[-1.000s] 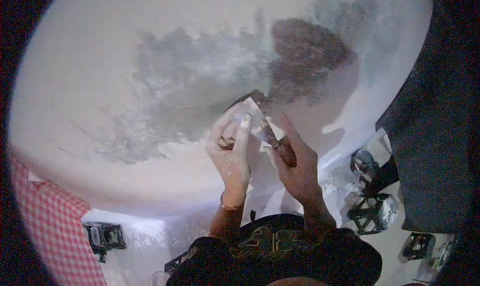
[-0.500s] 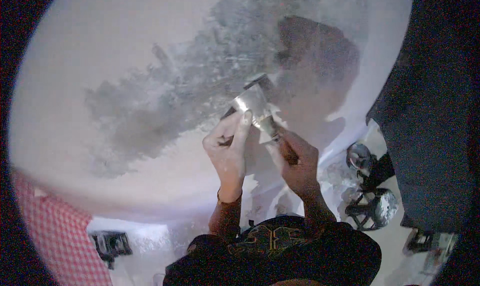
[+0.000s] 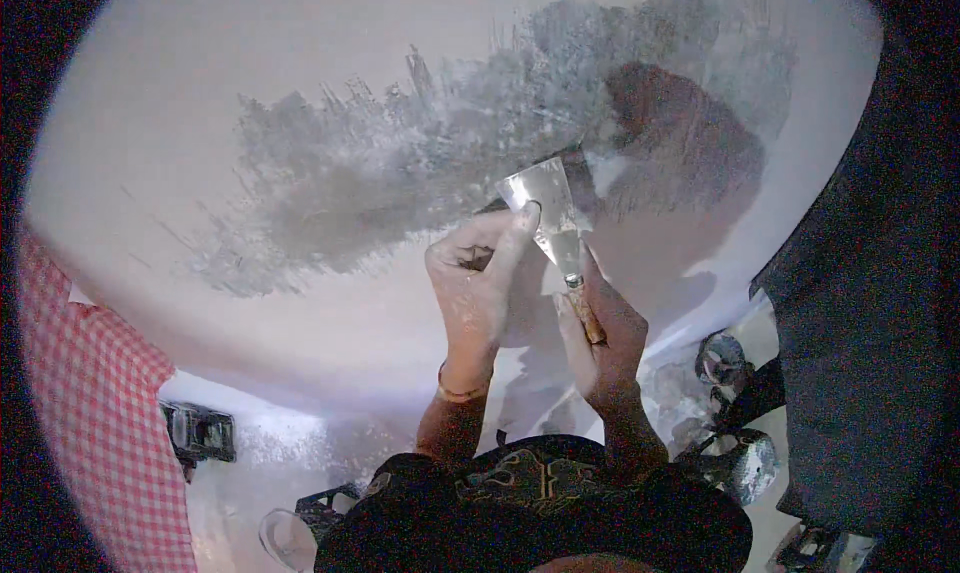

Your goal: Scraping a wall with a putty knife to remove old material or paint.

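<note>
A putty knife (image 3: 550, 203) with a shiny, flared metal blade and a brown wooden handle (image 3: 588, 318) is held in front of the large pale surface (image 3: 330, 323). My right hand (image 3: 612, 333) is closed around the handle. My left hand (image 3: 480, 273) pinches the blade, its whitened thumb lying on the metal and its other fingers partly hidden behind. Dark edges show behind the blade on both sides; whether they are a second flat tool or shadow, I cannot tell. Above the hands spreads a rough-edged grey patch (image 3: 380, 163) on the surface.
Red-and-white checked cloth (image 3: 110, 393) hangs at the left, dark cloth (image 3: 840, 303) at the right. A small dark boxy object (image 3: 200, 433) lies at lower left. Rounded metallic objects (image 3: 752, 465) stand at lower right. A dark shadow (image 3: 685, 138) falls on the pale surface.
The view has shifted, so the grey patch sits farther right. The putty knife is turned more upright, with more of its blade and handle showing; both hands still hold it.
</note>
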Tool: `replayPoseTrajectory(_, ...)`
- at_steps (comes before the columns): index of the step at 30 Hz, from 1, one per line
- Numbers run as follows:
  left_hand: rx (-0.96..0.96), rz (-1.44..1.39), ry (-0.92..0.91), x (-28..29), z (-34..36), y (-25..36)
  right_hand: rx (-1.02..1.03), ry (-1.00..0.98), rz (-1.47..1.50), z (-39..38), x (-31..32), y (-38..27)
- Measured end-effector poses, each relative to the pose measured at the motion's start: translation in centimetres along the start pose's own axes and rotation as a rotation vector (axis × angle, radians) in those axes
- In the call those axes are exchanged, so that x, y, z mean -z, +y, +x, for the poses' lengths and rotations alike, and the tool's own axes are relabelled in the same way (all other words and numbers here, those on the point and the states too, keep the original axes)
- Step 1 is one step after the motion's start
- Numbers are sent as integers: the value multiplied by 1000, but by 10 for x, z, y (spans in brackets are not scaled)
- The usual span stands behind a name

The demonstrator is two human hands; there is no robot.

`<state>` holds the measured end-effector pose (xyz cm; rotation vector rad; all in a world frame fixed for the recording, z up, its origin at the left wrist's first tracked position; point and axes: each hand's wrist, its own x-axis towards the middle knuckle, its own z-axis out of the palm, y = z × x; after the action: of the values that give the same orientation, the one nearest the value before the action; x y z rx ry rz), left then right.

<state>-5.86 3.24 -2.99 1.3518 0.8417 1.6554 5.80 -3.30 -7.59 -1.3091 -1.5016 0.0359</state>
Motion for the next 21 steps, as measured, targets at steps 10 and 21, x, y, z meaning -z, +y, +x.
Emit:
replayPoseTrajectory(10, -4, 2, -52, 12, 9, 1, -62, -38, 53, 19, -12, -16)
replayPoseTrajectory(21, -52, -94, -84, 27, 32, 18, 24, 96, 13, 57, -8, -47)
